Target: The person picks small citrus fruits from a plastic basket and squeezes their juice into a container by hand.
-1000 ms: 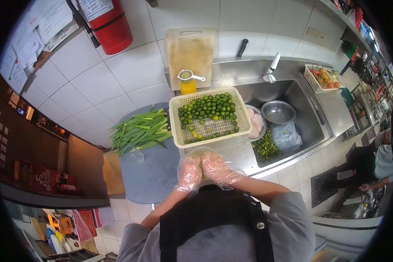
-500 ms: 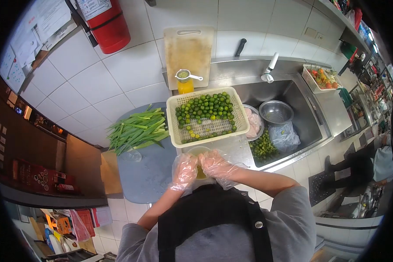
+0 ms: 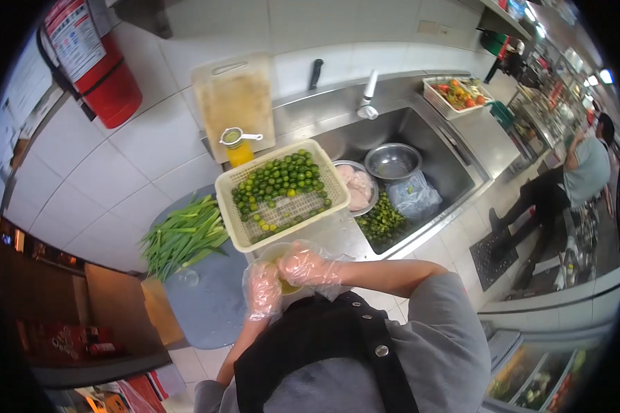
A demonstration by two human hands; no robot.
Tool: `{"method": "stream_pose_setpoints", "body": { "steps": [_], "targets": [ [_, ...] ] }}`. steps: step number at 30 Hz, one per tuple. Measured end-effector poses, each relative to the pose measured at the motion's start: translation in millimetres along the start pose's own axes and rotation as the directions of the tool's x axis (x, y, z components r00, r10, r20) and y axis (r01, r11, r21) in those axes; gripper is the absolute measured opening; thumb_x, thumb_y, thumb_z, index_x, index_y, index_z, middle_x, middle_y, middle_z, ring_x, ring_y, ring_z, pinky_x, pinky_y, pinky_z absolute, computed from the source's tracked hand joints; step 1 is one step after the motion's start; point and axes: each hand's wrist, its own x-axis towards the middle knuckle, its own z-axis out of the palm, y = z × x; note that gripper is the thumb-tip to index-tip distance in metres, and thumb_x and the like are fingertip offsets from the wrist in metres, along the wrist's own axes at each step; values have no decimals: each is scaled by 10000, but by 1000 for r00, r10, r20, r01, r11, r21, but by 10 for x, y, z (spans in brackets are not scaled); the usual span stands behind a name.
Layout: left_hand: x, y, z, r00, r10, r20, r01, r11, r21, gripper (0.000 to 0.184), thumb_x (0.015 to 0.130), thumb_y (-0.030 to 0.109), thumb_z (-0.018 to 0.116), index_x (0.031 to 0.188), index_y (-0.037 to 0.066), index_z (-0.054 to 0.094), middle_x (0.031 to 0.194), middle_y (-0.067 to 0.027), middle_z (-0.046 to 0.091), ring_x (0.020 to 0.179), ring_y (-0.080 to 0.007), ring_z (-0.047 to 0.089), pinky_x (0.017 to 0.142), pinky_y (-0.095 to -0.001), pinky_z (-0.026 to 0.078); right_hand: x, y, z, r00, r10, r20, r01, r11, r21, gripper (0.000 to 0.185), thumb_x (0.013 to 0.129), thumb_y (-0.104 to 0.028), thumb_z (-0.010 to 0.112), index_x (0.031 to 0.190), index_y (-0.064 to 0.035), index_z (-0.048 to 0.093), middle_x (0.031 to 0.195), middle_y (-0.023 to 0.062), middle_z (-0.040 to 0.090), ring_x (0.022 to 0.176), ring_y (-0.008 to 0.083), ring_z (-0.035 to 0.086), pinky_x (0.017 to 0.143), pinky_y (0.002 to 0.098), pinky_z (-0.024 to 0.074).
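Observation:
My left hand [image 3: 263, 286], in a clear plastic glove, is at the left side of a bowl [image 3: 274, 250] close to my apron. Its fingers are curled, and what they may hold is hidden. My right hand [image 3: 303, 266], gloved the same way, is closed over the bowl, close beside the left. Yellowish-green liquid shows between the hands. Just beyond them, a cream plastic basket [image 3: 224, 206] holds many small green citrus fruits [image 3: 282, 175], a few of them yellow.
Green leafy stalks [image 3: 186, 234] lie on a grey table [image 3: 207, 303] at left. Behind the basket are a strainer [image 3: 232, 136] on a yellow container [image 3: 240, 155] and a cutting board [image 3: 234, 96]. The sink [image 3: 455, 179] holds bowls, raw meat, a plastic bag and green pieces. A person [image 3: 585, 165] stands far right.
My view has turned to the right, so the scene shifts left and tilts, and the person at right shows more fully. Both hands stay at the bowl, with the left slightly lower than the right.

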Motion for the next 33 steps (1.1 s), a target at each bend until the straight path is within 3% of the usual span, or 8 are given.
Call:
{"method": "stream_pose_setpoints", "body": {
  "steps": [5, 14, 19, 22, 24, 26, 30, 33],
  "targets": [
    [-30, -60, 105, 979, -202, -7, 196, 955, -223, 42, 788, 52, 579, 807, 35, 612, 828, -176, 604, 801, -389, 558, 695, -498, 430, 0, -57, -64, 999, 26, -23, -27, 998, -50, 122, 818, -178, 564, 806, -57, 582, 746, 148, 652, 741, 348, 651, 806, 501, 439],
    [-62, -104, 157, 990, -143, -10, 139, 979, -150, 52, 811, 68, 582, 806, 34, 621, 804, -175, 606, 777, -377, 569, 673, -494, 436, -84, -130, -120, 999, 12, -34, -17, 988, -150, 132, 816, -169, 557, 823, -41, 590, 736, 131, 636, 738, 340, 638, 766, 467, 423],
    [92, 151, -108, 967, -161, 198, 188, 974, -129, 147, 880, 179, 625, 921, 45, 668, 891, -170, 624, 849, -373, 580, 747, -478, 465, -46, -72, -299, 992, 109, -62, -119, 976, -181, 149, 807, -170, 561, 863, -46, 621, 743, 117, 629, 769, 310, 627, 757, 448, 458],
    [163, 391, -269, 998, -60, 22, 60, 998, 27, 244, 905, 245, 645, 1045, 51, 690, 980, -163, 641, 930, -365, 585, 838, -460, 472, -78, 85, -745, 939, 178, -294, -238, 954, -182, 159, 809, -141, 549, 919, -62, 632, 833, 138, 619, 846, 302, 632, 748, 406, 512],
    [148, 375, -269, 996, -72, 45, 71, 997, 18, 272, 906, 254, 649, 1088, 56, 688, 1026, -160, 643, 963, -362, 584, 868, -457, 467, -238, 186, -1314, 887, 343, -310, -417, 883, -215, 155, 816, -110, 535, 938, -70, 623, 872, 134, 606, 855, 315, 625, 750, 421, 515],
    [85, 322, -273, 993, -111, 51, 110, 994, 23, 303, 907, 263, 654, 1131, 61, 685, 1072, -157, 645, 996, -359, 583, 897, -454, 462, -542, 794, -1220, 826, 316, -466, -554, 605, -572, 210, 826, -103, 546, 1026, -101, 610, 942, 135, 598, 845, 282, 603, 758, 430, 517],
    [45, 346, -319, 996, -87, 26, 87, 996, -32, 249, 903, 228, 661, 1083, 59, 693, 1068, -161, 656, 987, -360, 591, 878, -454, 469, -837, 1384, -1132, 590, 488, -643, -805, 303, -510, 235, 810, -97, 595, 1044, -98, 618, 981, 143, 602, 837, 289, 602, 771, 422, 521],
    [30, 324, -290, 999, -46, -30, 44, 997, -61, 211, 892, 196, 674, 1051, 62, 703, 1044, -155, 663, 940, -361, 607, 845, -454, 480, -358, 1309, -1171, 748, 442, -495, -635, 694, -340, 206, 812, -102, 616, 1016, -100, 642, 957, 132, 623, 849, 290, 615, 770, 423, 515]
  ]
}}
